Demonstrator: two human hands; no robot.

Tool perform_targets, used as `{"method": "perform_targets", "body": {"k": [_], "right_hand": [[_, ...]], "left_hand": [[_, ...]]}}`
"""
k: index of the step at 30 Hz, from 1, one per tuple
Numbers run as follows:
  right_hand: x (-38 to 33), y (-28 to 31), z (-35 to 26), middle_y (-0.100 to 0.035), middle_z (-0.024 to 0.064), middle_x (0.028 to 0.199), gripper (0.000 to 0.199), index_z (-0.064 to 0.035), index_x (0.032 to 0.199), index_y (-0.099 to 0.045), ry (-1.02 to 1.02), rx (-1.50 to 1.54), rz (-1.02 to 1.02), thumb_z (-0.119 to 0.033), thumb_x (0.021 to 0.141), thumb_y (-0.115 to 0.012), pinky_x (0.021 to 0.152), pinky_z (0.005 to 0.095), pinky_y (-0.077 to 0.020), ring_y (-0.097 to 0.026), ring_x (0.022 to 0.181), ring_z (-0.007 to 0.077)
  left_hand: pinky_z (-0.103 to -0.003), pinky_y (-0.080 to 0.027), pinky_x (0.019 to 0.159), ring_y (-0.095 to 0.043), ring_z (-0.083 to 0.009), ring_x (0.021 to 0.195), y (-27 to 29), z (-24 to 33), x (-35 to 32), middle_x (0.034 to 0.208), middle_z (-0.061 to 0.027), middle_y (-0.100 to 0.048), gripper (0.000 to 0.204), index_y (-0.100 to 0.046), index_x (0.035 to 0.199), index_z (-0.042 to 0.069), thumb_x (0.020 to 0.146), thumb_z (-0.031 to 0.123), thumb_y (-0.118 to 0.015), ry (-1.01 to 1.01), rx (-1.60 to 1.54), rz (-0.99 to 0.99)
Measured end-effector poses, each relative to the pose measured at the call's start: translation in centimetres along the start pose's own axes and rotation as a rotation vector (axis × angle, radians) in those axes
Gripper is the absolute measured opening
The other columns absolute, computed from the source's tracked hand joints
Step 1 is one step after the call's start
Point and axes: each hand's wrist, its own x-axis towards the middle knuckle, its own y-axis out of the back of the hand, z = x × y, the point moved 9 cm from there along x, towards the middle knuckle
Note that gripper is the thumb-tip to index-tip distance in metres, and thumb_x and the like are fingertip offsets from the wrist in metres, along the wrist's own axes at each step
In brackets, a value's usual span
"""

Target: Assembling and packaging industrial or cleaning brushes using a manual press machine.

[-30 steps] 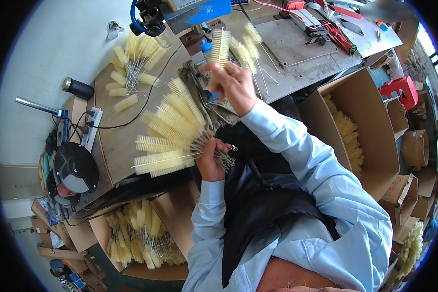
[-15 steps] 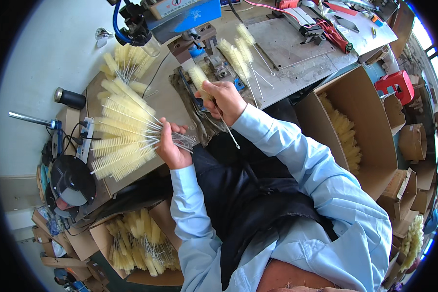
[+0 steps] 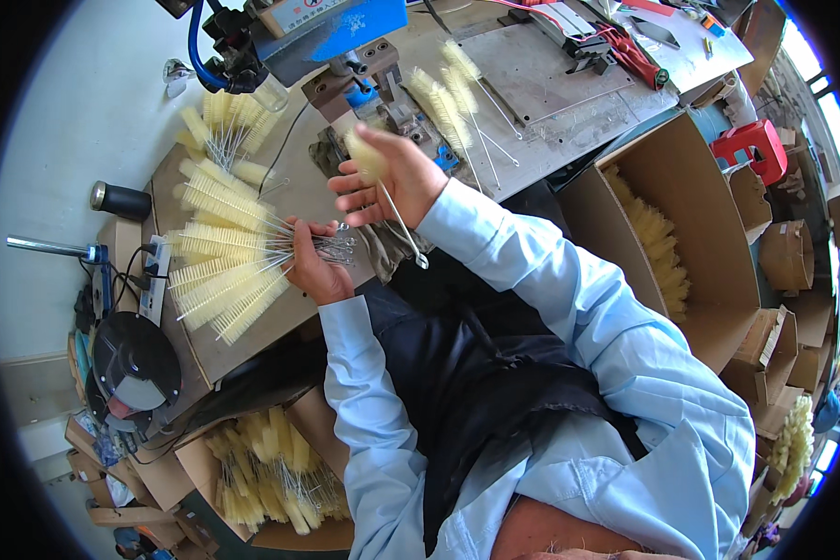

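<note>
Clearly, the left hand (image 3: pixel 319 269) grips fanned brushes (image 3: pixel 222 245) by the front edge of the table (image 3: pixel 306 194); the right hand (image 3: pixel 401 175) (fingers spread) holds one brush (image 3: pixel 366 159).

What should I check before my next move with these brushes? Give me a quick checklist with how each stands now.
1. Left hand closed on the bundle by its wire handles: ok.
2. Bundle's bristle ends all pointing away from the palm: ok.
3. Single brush firmly gripped: cannot tell; the right hand has its fingers spread.
4. Single brush apart from the bundle: ok.
5. Bundle not touching the pile behind: cannot tell; they overlap in view.
6. Loose brushes off the table: not ok.
</note>
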Motion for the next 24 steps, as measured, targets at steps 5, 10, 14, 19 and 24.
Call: {"method": "perform_targets", "body": {"k": [5, 10, 14, 19, 24], "right_hand": [[1.0, 0.5, 2.7, -0.039, -0.0037, 0.065, 0.025, -0.0021, 0.099, -0.053, -0.009, -0.085, -0.025, -0.027, 0.102, -0.052, 0.045, 0.0261, -0.0272, -0.032, 0.050, 0.0072], [-1.8, 3.4, 1.6, -0.035, -0.0049, 0.060, 0.030, -0.0015, 0.094, -0.054, 0.160, -0.213, 0.071, -0.029, 0.105, -0.049, 0.037, 0.0236, -0.0214, -0.028, 0.043, 0.0050], [-2.9, 6.1, -1.6, -0.037, -0.0039, 0.061, 0.031, -0.0035, 0.093, -0.054, 0.295, -0.218, 0.089, -0.032, 0.105, -0.050, 0.037, 0.0234, -0.0235, -0.029, 0.043, 0.0053], [-2.2, 7.2, -2.7, -0.034, -0.0054, 0.060, 0.030, -0.0069, 0.091, -0.052, 0.231, -0.075, 0.006, -0.032, 0.106, -0.049, 0.038, 0.0237, -0.0237, -0.027, 0.043, 0.0054], [-2.0, 7.6, -3.4, -0.036, -0.0051, 0.058, 0.029, -0.0054, 0.089, -0.053, 0.220, -0.153, 0.072, -0.030, 0.104, -0.050, 0.037, 0.0253, -0.0233, -0.030, 0.042, 0.0065]], "left_hand": [[-0.039, -0.058, 0.072, -0.058, -0.0168, 0.064, -0.1, -0.6, 0.1, 0.074, -0.0083, -0.059, 0.023, -0.053, 0.116, -0.003, 0.095, 0.004, -0.058, 0.037, -0.020, -0.004], [-0.040, -0.057, 0.071, -0.057, -0.0172, 0.066, -0.2, -0.1, -0.1, 0.074, -0.0070, -0.058, 0.022, -0.054, 0.114, -0.001, 0.095, 0.006, -0.060, 0.038, 0.012, 0.012], [-0.040, -0.056, 0.073, -0.056, -0.0172, 0.068, -0.2, -0.3, -0.1, 0.076, -0.0052, -0.055, 0.016, -0.057, 0.108, 0.001, 0.095, 0.009, -0.062, 0.065, 0.003, 0.018], [-0.041, -0.057, 0.074, -0.056, -0.0172, 0.069, -0.5, -0.2, -0.4, 0.077, -0.0055, -0.054, 0.017, -0.058, 0.108, 0.000, 0.096, 0.011, -0.062, 0.039, 0.043, -0.009], [-0.041, -0.056, 0.075, -0.056, -0.0181, 0.069, -0.6, -0.2, -0.3, 0.077, -0.0055, -0.055, 0.016, -0.059, 0.106, 0.000, 0.096, 0.011, -0.062, 0.040, 0.063, -0.003]]}}
